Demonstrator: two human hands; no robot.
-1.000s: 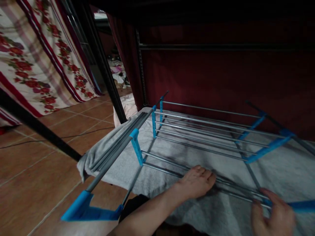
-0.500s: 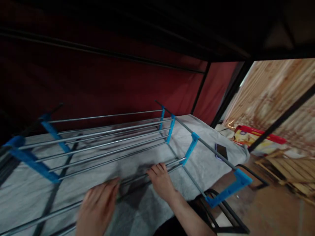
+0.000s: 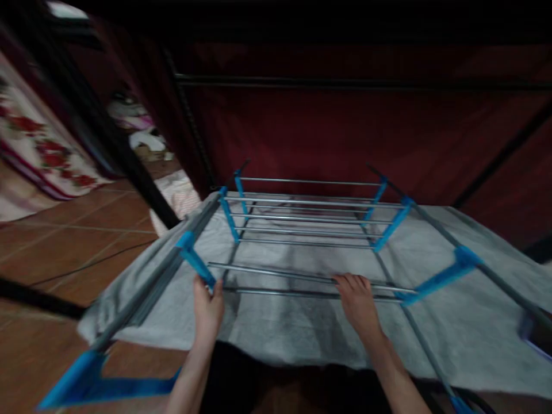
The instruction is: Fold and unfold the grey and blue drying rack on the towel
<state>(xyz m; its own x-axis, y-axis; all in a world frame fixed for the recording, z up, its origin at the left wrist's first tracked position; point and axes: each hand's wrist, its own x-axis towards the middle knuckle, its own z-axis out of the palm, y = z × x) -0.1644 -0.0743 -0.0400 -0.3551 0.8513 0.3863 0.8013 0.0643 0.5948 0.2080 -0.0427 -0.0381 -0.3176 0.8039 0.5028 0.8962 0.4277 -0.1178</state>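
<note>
A rack of grey metal tubes joined by blue plastic brackets lies on the grey sheet. My left hand grips the lower end of a blue bracket on the rack's left side. My right hand is closed over a metal tube that runs between the two sides. This tube's right end meets a blue bracket. Its left end stands apart, just above my left hand. Below it, a second tube runs nearly parallel. Farther back, several tubes span between blue brackets.
Dark metal posts and a red cloth wall frame the sheet. A phone lies at the right edge. A cable crosses the tiled floor at left. A large blue bracket juts out at front left.
The view has swung left. My left hand has let go of the tube and moved to the left blue bracket. My right hand is still on a tube.
</note>
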